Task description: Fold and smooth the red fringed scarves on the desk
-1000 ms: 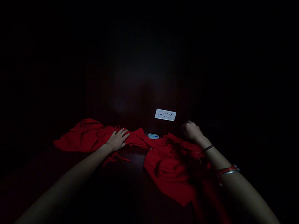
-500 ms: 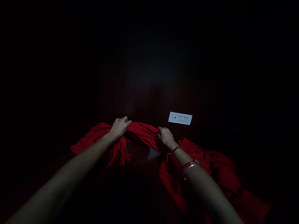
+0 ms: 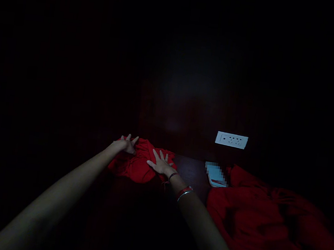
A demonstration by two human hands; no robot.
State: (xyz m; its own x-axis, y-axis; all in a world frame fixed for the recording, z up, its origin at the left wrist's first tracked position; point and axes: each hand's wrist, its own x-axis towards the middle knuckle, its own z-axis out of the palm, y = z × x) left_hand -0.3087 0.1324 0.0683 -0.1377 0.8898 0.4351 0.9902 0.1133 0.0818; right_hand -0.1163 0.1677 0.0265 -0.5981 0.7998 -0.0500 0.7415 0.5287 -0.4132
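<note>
A bunched red cloth lies on a dark surface under both of my hands. My left hand rests on its far left part with the fingers spread. Lying flat on its right part is my right hand, fingers stretched apart; dark and red bands and a silver bangle circle that wrist. To the right spreads a larger heap of red cloth, apart from the first piece and touched by neither hand.
A pale blue rectangular item, partly blurred out, lies beside the larger red heap. On the dark wall behind is a white socket panel. Dark wooden surface shows between the two cloths. Most of the surroundings are too dark to make out.
Both hands have let go of the stretched red cloth and now lie spread on the bunched piece at left. The pale blue item has come into fuller view. The camera view has shifted left.
</note>
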